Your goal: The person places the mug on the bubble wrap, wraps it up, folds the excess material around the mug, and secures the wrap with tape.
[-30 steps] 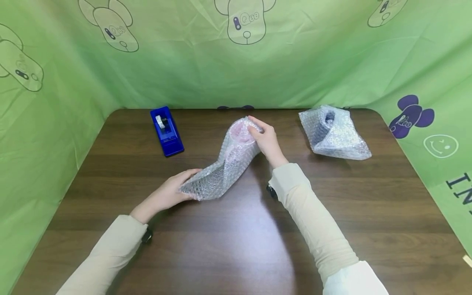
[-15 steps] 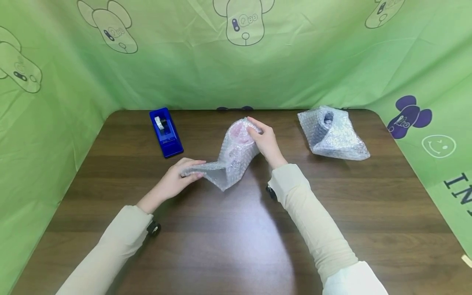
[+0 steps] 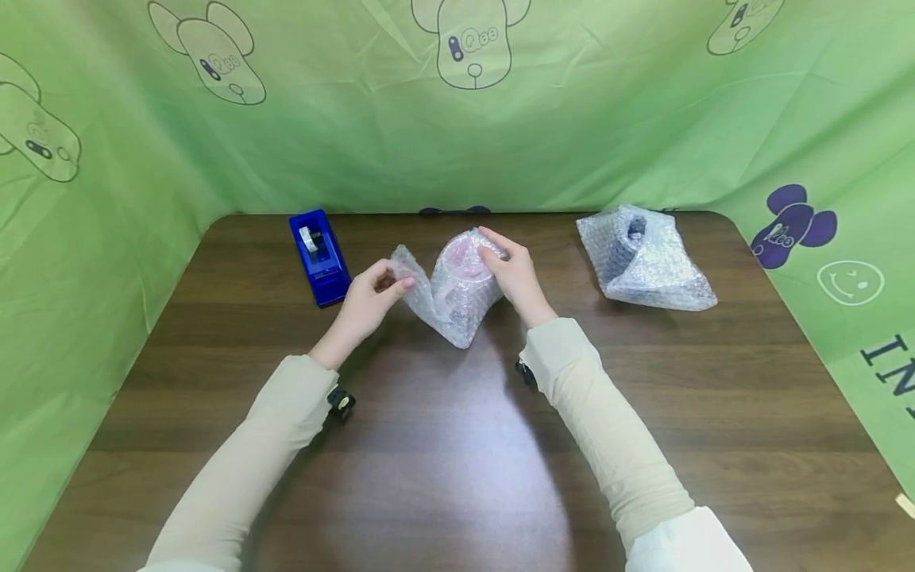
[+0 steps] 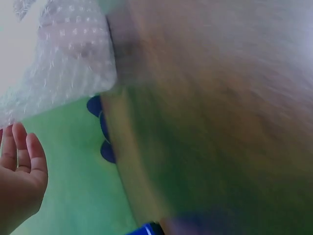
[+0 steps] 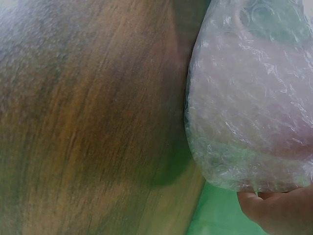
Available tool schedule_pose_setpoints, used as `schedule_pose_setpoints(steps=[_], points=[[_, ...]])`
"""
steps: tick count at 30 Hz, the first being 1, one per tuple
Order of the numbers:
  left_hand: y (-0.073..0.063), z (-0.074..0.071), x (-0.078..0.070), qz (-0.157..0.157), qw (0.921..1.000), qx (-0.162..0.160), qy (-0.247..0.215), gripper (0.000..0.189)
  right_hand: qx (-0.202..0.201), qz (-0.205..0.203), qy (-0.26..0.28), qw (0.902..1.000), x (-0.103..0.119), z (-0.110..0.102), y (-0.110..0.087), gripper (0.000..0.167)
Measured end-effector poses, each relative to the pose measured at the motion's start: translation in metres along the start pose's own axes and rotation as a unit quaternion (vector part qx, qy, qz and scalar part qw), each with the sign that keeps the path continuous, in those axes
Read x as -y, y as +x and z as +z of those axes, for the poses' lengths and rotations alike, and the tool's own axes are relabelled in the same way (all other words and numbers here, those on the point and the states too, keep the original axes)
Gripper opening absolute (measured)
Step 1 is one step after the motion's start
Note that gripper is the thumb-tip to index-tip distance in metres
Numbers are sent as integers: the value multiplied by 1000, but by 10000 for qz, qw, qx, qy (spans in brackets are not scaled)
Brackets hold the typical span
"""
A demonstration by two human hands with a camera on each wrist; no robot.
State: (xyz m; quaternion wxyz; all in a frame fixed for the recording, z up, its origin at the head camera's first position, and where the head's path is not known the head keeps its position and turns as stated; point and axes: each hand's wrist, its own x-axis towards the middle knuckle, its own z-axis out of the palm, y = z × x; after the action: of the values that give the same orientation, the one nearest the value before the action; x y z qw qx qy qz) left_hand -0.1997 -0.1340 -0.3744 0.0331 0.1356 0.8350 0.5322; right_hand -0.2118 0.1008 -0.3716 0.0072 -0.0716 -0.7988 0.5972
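A pink cup (image 3: 461,252) stands mid-table, its round opening showing at the top of the bubble wrap (image 3: 468,306) around it. At the upper right of the rim, my right hand (image 3: 516,274) pinches the wrap and cup edge between thumb and fingers. My left hand (image 3: 373,295) pinches the loose end of the wrap, a flap (image 3: 415,286) raised to the left of the cup. In the right wrist view the wrapped cup (image 5: 254,103) looks pinkish through the bubbles, with the right fingers at its lower edge. The left wrist view shows the wrap (image 4: 73,54) above the left fingers.
A blue tape dispenser (image 3: 322,258) lies at the back left, close beyond my left hand. Toward the back right sits another bubble-wrapped bundle (image 3: 646,258) with a rolled opening. Green printed cloth (image 3: 343,143) hangs behind the wooden table (image 3: 457,461).
My left hand has moved up and right, lifting the loose flap of wrap from front left to beside the cup. The right hand keeps its hold at the rim.
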Motion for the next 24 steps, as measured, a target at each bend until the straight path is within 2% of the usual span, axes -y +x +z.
schedule_pose_setpoints(steps=[7,13,17,20,24], points=[[19,20,-10,171,9998,-11,-37,24,-54,-80,-99,9999,0,1,0,41],[27,34,-19,168,9995,-231,131,24,-128,-282,-830,9961,3,1,-1,42],[30,40,-20,356,9982,-279,390,25,-165,-246,-1096,9935,3,1,0,42],[33,44,-21,554,9965,-120,611,27,-187,-210,-1128,9932,3,1,1,43],[38,46,-24,638,9938,324,853,29,-220,-156,-1170,9928,2,0,2,46]])
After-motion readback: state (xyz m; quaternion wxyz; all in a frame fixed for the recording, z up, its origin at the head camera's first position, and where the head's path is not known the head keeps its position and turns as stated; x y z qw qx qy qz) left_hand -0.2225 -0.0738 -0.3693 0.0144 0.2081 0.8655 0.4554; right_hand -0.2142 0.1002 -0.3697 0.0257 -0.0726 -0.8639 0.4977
